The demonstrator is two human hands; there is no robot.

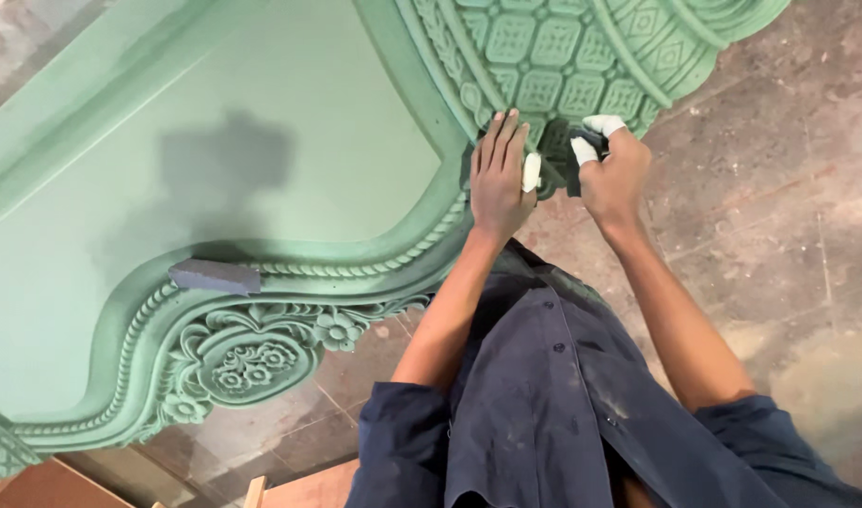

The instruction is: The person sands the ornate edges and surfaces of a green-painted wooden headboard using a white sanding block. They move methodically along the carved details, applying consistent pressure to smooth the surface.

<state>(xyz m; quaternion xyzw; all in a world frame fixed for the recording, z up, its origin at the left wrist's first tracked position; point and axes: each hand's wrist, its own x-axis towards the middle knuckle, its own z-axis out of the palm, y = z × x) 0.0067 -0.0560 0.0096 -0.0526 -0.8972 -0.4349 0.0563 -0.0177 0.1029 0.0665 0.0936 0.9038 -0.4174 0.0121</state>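
A large carved wooden panel (262, 122) painted pale green lies flat, with rope moulding and flower carving along its curved edge. My left hand (499, 174) rests flat on the panel's edge, fingers together, thumb wrapped in white tape. My right hand (612, 169), with taped fingertips, grips a small dark sanding piece (574, 162) pressed against the carved lattice edge (553, 75) of the panel. The two hands are close together.
A grey sanding block (215, 276) lies on the rope moulding at the left. Stained concrete floor (779, 188) extends to the right. Wooden boards (45, 484) show at the bottom left. My dark blue shirt fills the lower middle.
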